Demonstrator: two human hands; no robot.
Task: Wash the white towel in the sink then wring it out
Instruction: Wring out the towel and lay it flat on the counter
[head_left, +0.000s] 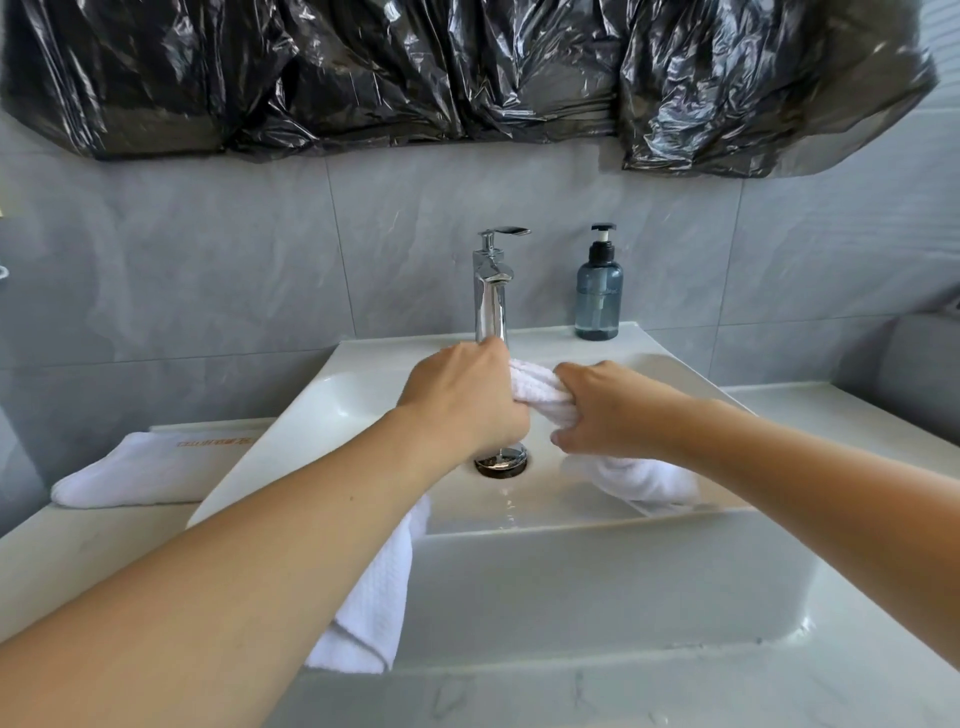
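Where the counter meets the wall at far left, you have a second folded white cloth (140, 470) with orange lettering lying flat beside the sink (597, 582). Moving right, one end of the white towel (543, 389) hangs over the front rim of the basin and down its outer face, under your left forearm. Your left hand (465, 400) is closed in a fist around the towel above the drain (501, 460), knuckles up, with the fingers wrapped out of sight beneath the cloth. A bunched, ribbed section of towel shows between your two fists, which sit just beside each other. A thin trickle of water and small droplets mark the basin floor in front of the drain. Behind your left hand stands the chrome faucet (491, 291), its lever on top. Your right hand (608, 410) grips the towel on the other side, fingers curled around it. The rest of the towel lies in the right part of the basin, below your right wrist. A blue pump soap bottle (599, 291) stands on the sink's back ledge, right of the faucet. Black plastic sheeting (467, 73) covers the wall above.
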